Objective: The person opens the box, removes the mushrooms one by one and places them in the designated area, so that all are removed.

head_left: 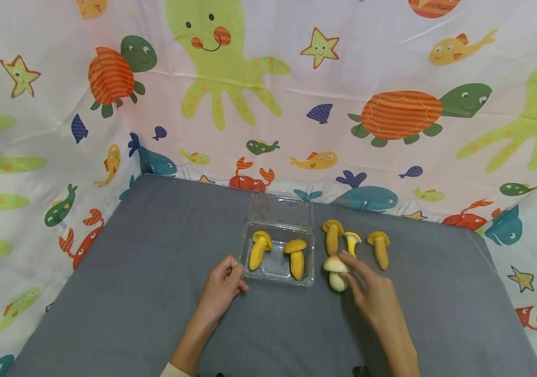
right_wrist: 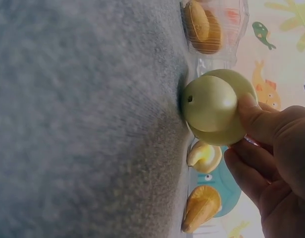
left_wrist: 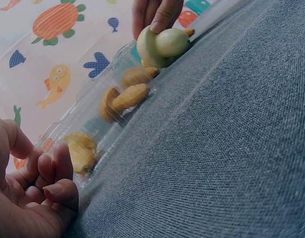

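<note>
A clear plastic container (head_left: 277, 280) lies with its hinged lid (head_left: 281, 211) folded back. Two yellow-brown toy mushrooms, one at left (head_left: 260, 251) and one at right (head_left: 296, 260), lie inside it. My left hand (head_left: 223, 287) pinches the container's near left corner between thumb and forefinger, its other fingers curled. To the right of the container, my right hand (head_left: 372, 290) grips a pale green toy mushroom (head_left: 337, 266) by its cap, thumb on the near side. The right wrist view shows a small dark hole in the round stem end (right_wrist: 210, 104) of that mushroom.
Behind the pale mushroom lie a yellow-brown mushroom (head_left: 332, 238) and a thin yellow one (head_left: 352, 241). Another yellow-brown mushroom (head_left: 380, 248) is farther right. A sea-animal curtain (head_left: 268, 104) rises behind the grey cloth-covered table (head_left: 145, 272). A small black object (head_left: 360, 371) shows at the front edge.
</note>
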A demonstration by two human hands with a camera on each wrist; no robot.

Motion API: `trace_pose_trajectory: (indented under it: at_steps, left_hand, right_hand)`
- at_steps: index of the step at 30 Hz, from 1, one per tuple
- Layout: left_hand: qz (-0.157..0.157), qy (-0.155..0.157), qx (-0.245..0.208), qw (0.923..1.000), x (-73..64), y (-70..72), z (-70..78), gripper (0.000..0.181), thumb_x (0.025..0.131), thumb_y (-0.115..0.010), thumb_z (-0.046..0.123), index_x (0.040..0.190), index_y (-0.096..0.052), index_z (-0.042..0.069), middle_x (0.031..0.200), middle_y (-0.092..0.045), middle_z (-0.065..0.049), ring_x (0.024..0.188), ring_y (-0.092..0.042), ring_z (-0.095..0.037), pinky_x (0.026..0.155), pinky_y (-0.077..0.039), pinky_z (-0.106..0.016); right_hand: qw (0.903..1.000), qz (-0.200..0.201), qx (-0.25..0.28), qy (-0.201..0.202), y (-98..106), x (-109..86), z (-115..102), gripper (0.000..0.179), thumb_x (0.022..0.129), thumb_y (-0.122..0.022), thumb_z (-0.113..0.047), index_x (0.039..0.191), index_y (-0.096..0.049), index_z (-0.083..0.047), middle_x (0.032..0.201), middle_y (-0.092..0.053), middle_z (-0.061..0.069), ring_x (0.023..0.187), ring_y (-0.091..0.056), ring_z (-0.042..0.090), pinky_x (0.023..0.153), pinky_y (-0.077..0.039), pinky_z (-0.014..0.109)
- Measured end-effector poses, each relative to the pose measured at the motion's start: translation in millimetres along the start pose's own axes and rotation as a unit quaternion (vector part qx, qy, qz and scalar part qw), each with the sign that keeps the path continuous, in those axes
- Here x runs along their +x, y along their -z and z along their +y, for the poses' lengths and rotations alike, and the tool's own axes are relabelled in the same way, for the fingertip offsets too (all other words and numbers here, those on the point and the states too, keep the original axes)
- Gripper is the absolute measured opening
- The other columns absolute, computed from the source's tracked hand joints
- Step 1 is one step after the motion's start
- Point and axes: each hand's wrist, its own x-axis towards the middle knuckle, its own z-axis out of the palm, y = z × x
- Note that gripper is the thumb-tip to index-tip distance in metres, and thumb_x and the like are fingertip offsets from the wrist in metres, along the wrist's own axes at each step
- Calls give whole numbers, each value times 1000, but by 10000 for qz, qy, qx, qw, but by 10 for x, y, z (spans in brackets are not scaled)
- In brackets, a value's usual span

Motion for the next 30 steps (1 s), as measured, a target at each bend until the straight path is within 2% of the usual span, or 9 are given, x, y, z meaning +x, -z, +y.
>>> trace_pose_trajectory:
  at_steps: [5,10,13,21,26,27,30]
  left_hand:
    - [-13,40,-3,10000,-5,-13,-2,20,102,-54,7,83,-50,6,73,-61,-11,71,-69,-24,58,-46,-22]
    - [-21,-56,55,10000,6,-30,14,20,102,-54,7,82,-50,7,73,-61,-11,70,-69,-25,58,-46,-23]
    - [-22,-72,56,10000,10,-32,26,20,102,-53,6,82,-50,7,72,-60,-12,70,-69,-26,58,-46,-23]
    - [55,-30,35,10000,27,-21,35,20,102,-55,8,83,-50,8,73,-60,-9,71,-69,-24,57,-45,-23]
    - [53,-35,179,9998,22,-1,21,20,102,-54,8,82,-51,8,73,-60,-9,70,-70,-24,57,-46,-22]
    - [51,-32,215,9998,21,1,17,19,101,-54,9,82,-51,9,73,-61,-9,70,-70,-23,57,-46,-23]
    - [64,-36,271,9996,18,6,14,20,101,-54,10,82,-51,9,73,-61,-8,70,-70,-23,57,-46,-22]
  right_hand:
    - [10000,-84,31,-26,13,-6,15,56,83,-87,1,134,-72,-17,130,-74,6,109,-75,31,86,-56,47]
    - [10000,-23,54,17,32,5,24,55,82,-87,3,132,-72,-15,131,-74,7,111,-74,31,89,-54,44]
    - [10000,50,31,76,44,21,18,56,82,-88,3,132,-72,-15,131,-73,7,107,-75,31,86,-55,44]
    - [9995,217,-106,210,78,36,-21,58,79,-89,3,133,-72,-14,130,-74,7,85,-78,29,72,-57,47]
    - [9994,246,-114,202,94,28,-35,58,79,-90,2,133,-72,-12,127,-76,8,73,-76,27,69,-56,47]
    - [9994,245,-108,212,98,25,-39,59,79,-90,2,133,-72,-13,127,-76,7,71,-76,27,68,-56,46]
    - [9995,183,-23,260,109,31,-59,60,80,-89,1,135,-72,-16,130,-75,6,81,-78,29,74,-56,45]
